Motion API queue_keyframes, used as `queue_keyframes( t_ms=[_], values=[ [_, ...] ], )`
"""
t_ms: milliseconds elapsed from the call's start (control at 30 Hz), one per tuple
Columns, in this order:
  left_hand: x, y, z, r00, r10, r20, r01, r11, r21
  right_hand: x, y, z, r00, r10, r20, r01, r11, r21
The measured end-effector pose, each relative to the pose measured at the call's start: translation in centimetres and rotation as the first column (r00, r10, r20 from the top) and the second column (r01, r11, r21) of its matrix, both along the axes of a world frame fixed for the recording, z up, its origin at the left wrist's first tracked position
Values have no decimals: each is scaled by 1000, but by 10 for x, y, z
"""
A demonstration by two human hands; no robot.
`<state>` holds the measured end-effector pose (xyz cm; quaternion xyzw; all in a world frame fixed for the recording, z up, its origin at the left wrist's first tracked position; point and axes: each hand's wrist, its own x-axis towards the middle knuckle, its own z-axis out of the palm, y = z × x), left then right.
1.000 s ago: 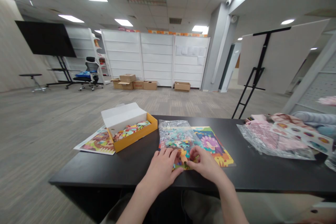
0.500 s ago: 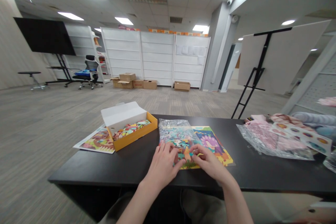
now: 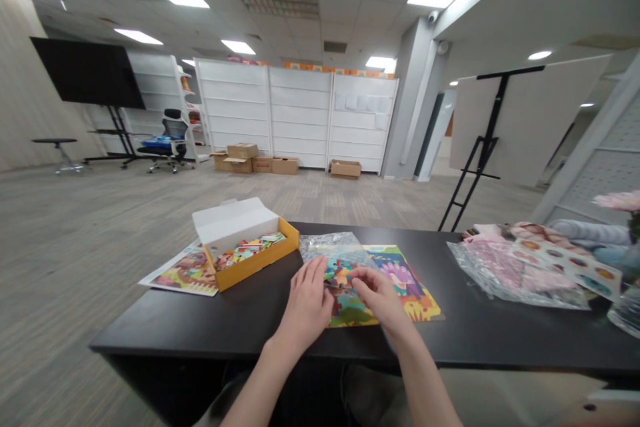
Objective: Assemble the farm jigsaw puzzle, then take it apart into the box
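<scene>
A colourful jigsaw puzzle (image 3: 350, 310) lies on the black table, with a purple peacock showing on its right part. My left hand (image 3: 309, 293) rests flat along the puzzle's left side, fingers stretched forward and thumb by the pieces. Thumb and forefinger of my right hand (image 3: 379, 290) are pinched over the puzzle's middle, on a small puzzle piece (image 3: 343, 276) mostly hidden by the fingertips. A crinkled clear plastic bag (image 3: 330, 241) covers the puzzle's far left part, just beyond my fingers.
Left of the puzzle stands a yellow box (image 3: 260, 262) with its white lid up and many loose pieces inside. A printed picture sheet (image 3: 183, 273) lies partly under it. Pink items in clear plastic (image 3: 515, 270) lie at the right of the black table (image 3: 240, 320).
My right hand has moved left and its fingertips have closed together. My left hand has shifted slightly left and flattened. The plastic bag has slid a little away, uncovering more puzzle.
</scene>
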<state>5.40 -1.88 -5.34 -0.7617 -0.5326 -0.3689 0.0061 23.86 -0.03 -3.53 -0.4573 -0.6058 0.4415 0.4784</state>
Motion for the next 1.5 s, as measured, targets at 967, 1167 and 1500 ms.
queue_keyframes(
  t_ms=[967,1167,1500],
  values=[
    [-32,-15,16,939,-25,-343,-38,984,-175,-20,-29,-9,652,-108,750,-25,986,163],
    [-29,-3,4,956,-5,-294,-39,989,-145,-22,-26,-11,690,-81,719,-27,990,138],
    [-32,-7,10,972,-27,-234,11,998,-69,-11,-25,-10,800,22,600,-95,991,90]
  ],
)
